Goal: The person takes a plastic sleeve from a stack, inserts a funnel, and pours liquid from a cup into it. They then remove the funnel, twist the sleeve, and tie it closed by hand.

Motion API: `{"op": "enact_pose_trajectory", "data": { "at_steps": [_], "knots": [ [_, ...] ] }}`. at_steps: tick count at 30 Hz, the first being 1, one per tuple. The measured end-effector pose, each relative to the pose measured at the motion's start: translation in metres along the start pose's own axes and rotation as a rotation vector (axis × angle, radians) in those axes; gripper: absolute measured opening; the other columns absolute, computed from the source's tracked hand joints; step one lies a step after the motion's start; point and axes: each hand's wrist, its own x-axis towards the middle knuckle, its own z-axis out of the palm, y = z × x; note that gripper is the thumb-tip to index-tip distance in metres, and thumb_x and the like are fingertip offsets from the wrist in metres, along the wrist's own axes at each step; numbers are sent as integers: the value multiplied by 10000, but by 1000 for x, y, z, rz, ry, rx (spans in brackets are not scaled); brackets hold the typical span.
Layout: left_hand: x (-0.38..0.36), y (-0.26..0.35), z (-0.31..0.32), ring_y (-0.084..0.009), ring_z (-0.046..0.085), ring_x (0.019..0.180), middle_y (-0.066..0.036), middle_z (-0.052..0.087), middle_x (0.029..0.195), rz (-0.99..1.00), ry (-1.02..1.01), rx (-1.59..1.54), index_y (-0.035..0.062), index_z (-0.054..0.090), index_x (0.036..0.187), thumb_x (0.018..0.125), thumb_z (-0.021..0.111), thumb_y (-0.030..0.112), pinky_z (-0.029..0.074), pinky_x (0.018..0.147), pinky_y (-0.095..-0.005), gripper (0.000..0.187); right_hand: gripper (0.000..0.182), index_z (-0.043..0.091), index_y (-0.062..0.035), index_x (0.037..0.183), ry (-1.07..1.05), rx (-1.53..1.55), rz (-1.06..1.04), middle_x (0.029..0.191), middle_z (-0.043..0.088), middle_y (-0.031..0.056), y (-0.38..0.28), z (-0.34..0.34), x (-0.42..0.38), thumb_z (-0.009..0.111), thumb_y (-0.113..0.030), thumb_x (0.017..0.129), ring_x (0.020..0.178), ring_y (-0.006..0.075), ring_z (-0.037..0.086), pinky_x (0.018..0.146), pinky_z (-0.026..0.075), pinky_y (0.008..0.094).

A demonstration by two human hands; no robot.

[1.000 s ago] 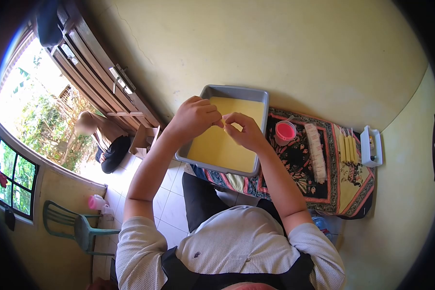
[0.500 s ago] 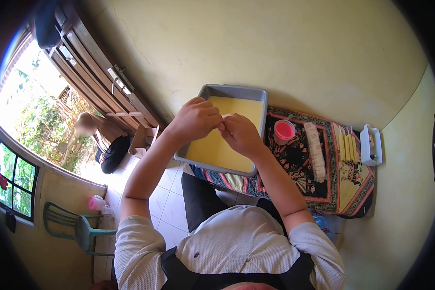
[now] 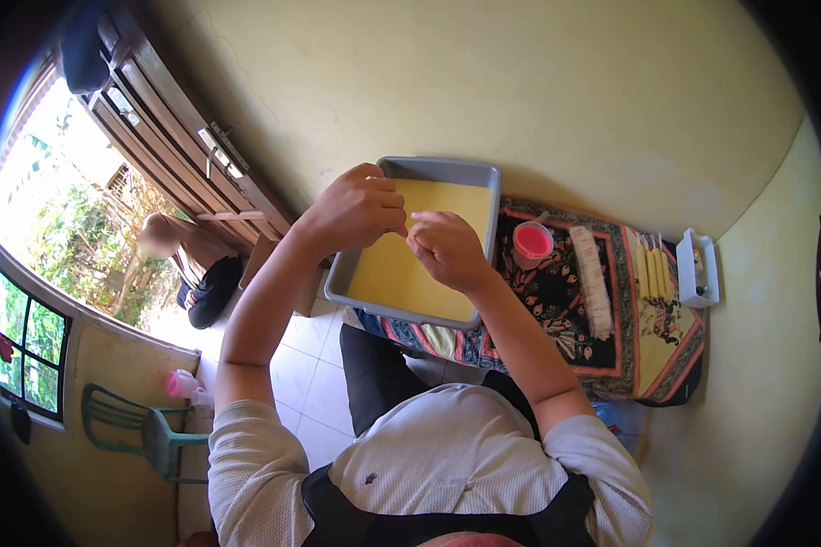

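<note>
Above a grey rectangular tub (image 3: 491, 214) holding yellow liquid (image 3: 410, 284), my two hands are held close together. My left hand (image 3: 360, 211) is closed, its fingertips bent toward my right hand (image 3: 447, 248), which is closed in a pinch. Whatever lies between the fingertips is too small and too hidden to name. To the right on the patterned cloth (image 3: 556, 314) is a tub of bright pink liquid (image 3: 532, 241). Beside it lies a long whitish printed strip (image 3: 593, 283), and further right are several slim yellow filled tubes (image 3: 652, 273).
A white tray (image 3: 699, 264) with small items sits at the table's right end by the wall. On the left, a person (image 3: 205, 264) sits by the open wooden door (image 3: 178, 137). A cardboard box (image 3: 258, 260) is near the door. A green chair (image 3: 146, 438) stands at lower left.
My hands have drawn slightly apart, the left moving a little to the left. Both stay closed above the tub. The view has shifted slightly.
</note>
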Motion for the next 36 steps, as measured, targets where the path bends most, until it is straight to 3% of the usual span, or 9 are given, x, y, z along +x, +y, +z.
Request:
{"op": "enact_pose_trajectory", "data": {
  "at_steps": [4, 7, 10, 13, 16, 22, 25, 31, 36],
  "knots": [
    [1, 1, 2, -188, 690, 845, 39, 693, 822, -19, 30, -14, 148, 724, 777, 859, 855, 291, 550, 983, -402, 211, 194, 654, -50, 820, 20, 83, 44, 919, 753, 130, 6, 7, -7, 724, -136, 980, 1074, 373, 764, 903, 575, 507],
    [1, 0, 7, -203, 699, 833, 43, 709, 838, -79, 76, -34, 147, 727, 761, 863, 860, 288, 568, 935, -395, 218, 177, 715, -46, 879, -30, 187, 246, 933, 753, 135, 1, 3, -8, 711, -169, 1005, 980, 351, 753, 874, 575, 478],
    [-4, 6, 11, -233, 730, 875, -9, 736, 892, -207, 180, -107, 108, 763, 939, 887, 868, 290, 586, 907, -393, 216, 203, 794, -51, 979, -47, 505, 509, 906, 747, 108, 6, 3, -11, 690, -213, 1043, 942, 287, 730, 880, 562, 426],
    [-5, 28, 27, -231, 743, 933, -78, 747, 978, -664, 370, -472, 44, 711, 1173, 1042, 768, 342, 579, 910, -375, 330, 285, 815, -16, 1074, -94, 537, 487, 994, 768, 66, 21, -4, -7, 639, -236, 1117, 942, 195, 726, 896, 568, 365],
    [-24, 34, 71, -202, 729, 978, -117, 739, 1054, -933, 373, -788, -19, 616, 1322, 1142, 646, 382, 565, 933, -355, 441, 312, 819, -4, 1085, -5, 631, 520, 968, 725, 32, 30, 2, 3, 628, -249, 1121, 887, 157, 688, 862, 546, 316],
    [-22, 80, 133, -140, 718, 1003, -116, 754, 1042, -930, 414, -1140, -41, 634, 1255, 1138, 676, 296, 568, 872, -319, 359, 310, 837, -7, 1052, -77, 890, 895, 1036, 681, 32, 27, -14, 26, 661, -259, 1082, 955, 149, 646, 874, 507, 328],
    [-27, 82, 133, -127, 737, 972, -114, 767, 1004, -1003, 363, -1146, -37, 656, 1182, 1125, 701, 269, 574, 806, -298, 315, 316, 839, -13, 1051, -107, 779, 794, 1011, 679, 11, 41, -11, 27, 649, -264, 1088, 918, 132, 624, 821, 495, 313],
    [-23, 91, 114, -109, 756, 914, -43, 746, 950, -1069, 278, -1120, -16, 677, 1202, 1131, 696, 284, 558, 764, -275, 309, 361, 831, -50, 1085, -56, 776, 909, 884, 627, -38, 64, -4, 33, 631, -350, 1111, 741, 70, 508, 683, 405, 251],
    [-20, 92, 111, -121, 783, 922, -47, 767, 958, -1150, 279, -1144, -23, 687, 1220, 1118, 718, 292, 573, 761, -259, 333, 418, 756, -1, 1234, -61, 716, 960, 979, 713, 18, 50, -13, 27, 607, -376, 1130, 805, 102, 597, 751, 491, 268]
  ]
}}
